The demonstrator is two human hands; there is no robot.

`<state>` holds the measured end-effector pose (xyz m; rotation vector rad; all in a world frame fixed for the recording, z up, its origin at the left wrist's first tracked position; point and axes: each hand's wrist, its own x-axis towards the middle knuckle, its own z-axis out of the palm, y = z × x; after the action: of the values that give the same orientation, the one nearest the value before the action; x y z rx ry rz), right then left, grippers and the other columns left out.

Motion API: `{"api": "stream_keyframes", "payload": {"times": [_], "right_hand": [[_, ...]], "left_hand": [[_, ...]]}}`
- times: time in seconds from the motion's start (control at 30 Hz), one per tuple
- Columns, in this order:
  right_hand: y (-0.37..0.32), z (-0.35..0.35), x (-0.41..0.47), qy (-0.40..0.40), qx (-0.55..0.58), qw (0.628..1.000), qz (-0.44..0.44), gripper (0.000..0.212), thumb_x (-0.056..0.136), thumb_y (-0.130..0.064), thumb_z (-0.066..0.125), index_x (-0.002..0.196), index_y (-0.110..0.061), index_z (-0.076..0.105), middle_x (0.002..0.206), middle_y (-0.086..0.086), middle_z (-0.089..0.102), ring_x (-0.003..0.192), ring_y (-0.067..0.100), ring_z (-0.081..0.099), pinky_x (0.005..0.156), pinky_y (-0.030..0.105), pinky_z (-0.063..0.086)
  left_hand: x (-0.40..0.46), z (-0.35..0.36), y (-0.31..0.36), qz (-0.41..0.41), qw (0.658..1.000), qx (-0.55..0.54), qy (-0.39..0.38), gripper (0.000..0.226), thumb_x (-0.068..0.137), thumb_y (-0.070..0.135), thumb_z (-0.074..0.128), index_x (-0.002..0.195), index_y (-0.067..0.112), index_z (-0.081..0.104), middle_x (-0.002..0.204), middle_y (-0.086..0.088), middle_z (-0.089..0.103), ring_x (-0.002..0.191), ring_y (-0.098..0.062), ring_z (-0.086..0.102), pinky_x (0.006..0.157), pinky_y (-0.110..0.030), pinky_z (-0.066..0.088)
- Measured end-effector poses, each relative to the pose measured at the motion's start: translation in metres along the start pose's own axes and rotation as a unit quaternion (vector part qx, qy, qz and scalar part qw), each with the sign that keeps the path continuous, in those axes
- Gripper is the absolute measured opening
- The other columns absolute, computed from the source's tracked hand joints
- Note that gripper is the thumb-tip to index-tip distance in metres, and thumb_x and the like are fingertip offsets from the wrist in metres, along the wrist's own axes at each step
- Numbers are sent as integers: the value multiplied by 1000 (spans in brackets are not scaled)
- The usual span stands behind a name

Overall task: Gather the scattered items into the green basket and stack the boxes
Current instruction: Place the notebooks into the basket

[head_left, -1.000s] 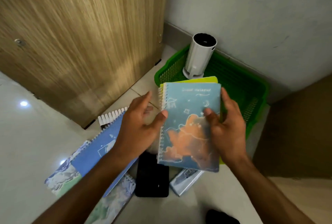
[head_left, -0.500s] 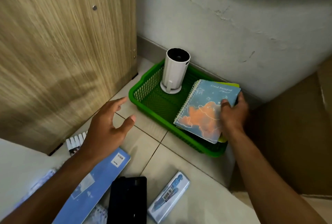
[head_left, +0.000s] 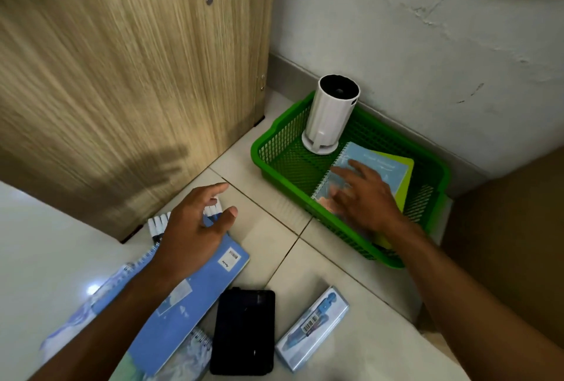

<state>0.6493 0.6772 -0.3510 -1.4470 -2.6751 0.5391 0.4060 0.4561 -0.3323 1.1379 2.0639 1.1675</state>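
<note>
The green basket (head_left: 274, 148) stands on the floor in the corner, with a white cylinder (head_left: 331, 113) upright in it. A light-blue spiral notebook (head_left: 384, 171) lies in the basket on top of a yellow-green one (head_left: 404, 185). My right hand (head_left: 364, 197) hovers over the light-blue notebook with fingers spread, holding nothing. My left hand (head_left: 195, 234) is open above a blue notebook (head_left: 186, 304) on the floor. A pack of white markers (head_left: 158, 225) shows under that hand. A black flat case (head_left: 244, 332) and a small pen box (head_left: 312, 328) lie on the tiles.
A wooden cabinet (head_left: 122, 75) rises on the left, a plastered wall (head_left: 427, 45) behind the basket. A brown cardboard box (head_left: 512, 243) stands at the right. More spiral notebooks (head_left: 189, 359) lie under the blue one.
My right hand has laid the light-blue and yellow-green notebooks flat in the basket and let go of them. My left hand has stayed open above the blue notebook.
</note>
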Motion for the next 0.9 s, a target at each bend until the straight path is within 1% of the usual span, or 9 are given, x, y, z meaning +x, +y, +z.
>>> {"api": "stream_keyframes", "payload": {"times": [0.1, 0.2, 0.3, 0.37, 0.47, 0.53, 0.6, 0.73, 0.9], "right_hand": [[-8, 7, 18, -68, -43, 995, -52, 50, 93, -59, 54, 140, -42, 51, 158, -3, 33, 146, 20, 24, 115, 40, 20], [-5, 9, 26, -36, -110, 992, -51, 47, 92, -65, 47, 134, -44, 53, 155, -6, 36, 143, 20, 28, 113, 43, 24], [1, 6, 22, 8, -114, 993, 24, 42, 88, -69, 46, 119, -41, 55, 148, -1, 37, 138, 27, 28, 103, 58, 31], [9, 6, 15, 0, -64, 992, 113, 44, 83, -74, 51, 110, -40, 50, 148, 3, 27, 139, 30, 21, 102, 63, 31], [21, 5, 4, -82, -3, 978, 194, 66, 77, -82, 50, 130, -46, 34, 154, 7, 15, 143, 36, 16, 111, 60, 26], [22, 4, 2, -119, -6, 974, 194, 76, 80, -81, 46, 144, -51, 18, 159, 8, 9, 146, 38, 11, 113, 63, 22], [16, 1, 4, -122, -33, 975, 184, 75, 85, -78, 43, 149, -52, 13, 161, 7, 8, 147, 39, 11, 113, 63, 22], [-1, 3, 7, -74, -40, 992, 90, 56, 94, -55, 50, 148, -45, 36, 163, 7, 19, 147, 31, 20, 114, 50, 27], [-5, 2, 5, -68, -37, 991, 107, 48, 91, -59, 56, 136, -41, 53, 161, 7, 22, 145, 30, 26, 114, 46, 31]], "left_hand": [[-5, -4, -4, -8, 1000, -10, 0, 41, 87, 18, 70, 127, 22, 60, 114, 9, 61, 112, -6, 54, 86, -5, 37], [-9, -11, -3, -11, 1000, -22, 10, 38, 88, 17, 68, 125, 22, 61, 117, 8, 62, 111, -6, 56, 87, -11, 40], [-10, -16, -3, -11, 999, -27, 28, 35, 90, 15, 67, 124, 20, 62, 116, 8, 62, 107, -1, 56, 84, -6, 41], [-10, -18, -4, -14, 999, -30, 42, 34, 90, 14, 67, 123, 20, 63, 116, 9, 62, 104, 4, 55, 83, -3, 40], [-11, -14, -5, -20, 998, -37, 38, 34, 90, 15, 67, 123, 21, 63, 118, 8, 61, 105, 2, 56, 82, -5, 40], [-11, -10, -4, -19, 999, -33, 29, 34, 90, 16, 67, 123, 23, 62, 119, 8, 61, 106, 0, 57, 80, -5, 40], [-10, -7, -3, -13, 999, -31, 25, 35, 90, 17, 67, 123, 24, 62, 119, 8, 61, 106, -2, 57, 81, -7, 40], [-9, -10, 0, -2, 999, -35, 24, 33, 90, 17, 67, 122, 25, 63, 117, 10, 62, 105, -2, 57, 85, -13, 42], [-8, -24, -4, -13, 999, -35, 36, 33, 90, 17, 66, 121, 27, 62, 118, 14, 62, 105, 3, 57, 83, -6, 41]]}}
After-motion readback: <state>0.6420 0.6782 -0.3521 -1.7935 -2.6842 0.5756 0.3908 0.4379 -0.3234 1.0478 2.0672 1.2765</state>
